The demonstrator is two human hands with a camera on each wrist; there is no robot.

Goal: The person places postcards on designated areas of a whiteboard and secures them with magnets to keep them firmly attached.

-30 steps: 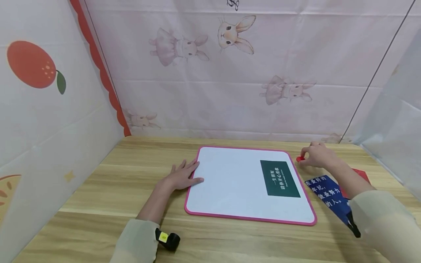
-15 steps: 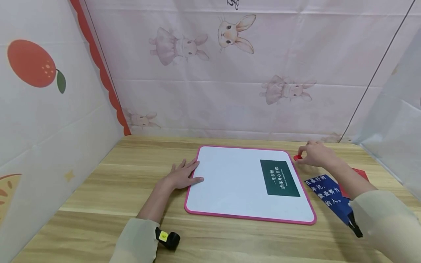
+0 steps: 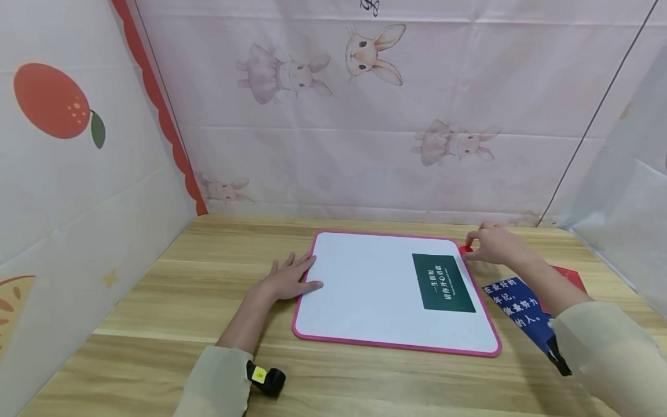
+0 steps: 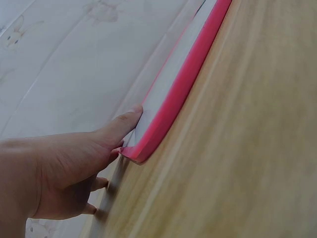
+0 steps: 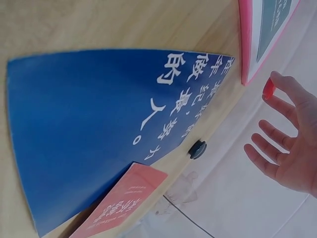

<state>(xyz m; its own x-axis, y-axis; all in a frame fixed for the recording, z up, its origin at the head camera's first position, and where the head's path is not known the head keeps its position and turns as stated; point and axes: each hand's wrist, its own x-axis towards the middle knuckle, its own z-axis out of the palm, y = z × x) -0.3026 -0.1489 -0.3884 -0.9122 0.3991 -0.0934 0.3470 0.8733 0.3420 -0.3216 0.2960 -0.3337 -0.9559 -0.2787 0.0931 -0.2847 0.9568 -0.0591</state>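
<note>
A whiteboard (image 3: 365,295) with a pink rim lies flat on the wooden table. My left hand (image 3: 283,281) rests on its left edge with fingers spread, and the thumb (image 4: 130,116) lies over the rim onto the white surface. On the board's right side is a dark green card (image 3: 443,284) with white writing. My right hand (image 3: 497,246) pinches a small red round magnet (image 5: 269,89) between thumb and index finger, right at the board's far right corner. The other fingers of that hand are loosely bent.
To the right of the board lies a blue card (image 3: 534,324) with white writing, overlapping a red card (image 3: 573,278) partly hidden by my right forearm. A black round magnet (image 5: 197,149) sits beyond them. Fabric walls (image 3: 312,162) with rabbit prints enclose the table (image 3: 156,341).
My right hand has moved a little left with the red magnet, from beside the board to its far right corner. The left hand and the board have stayed in place.
</note>
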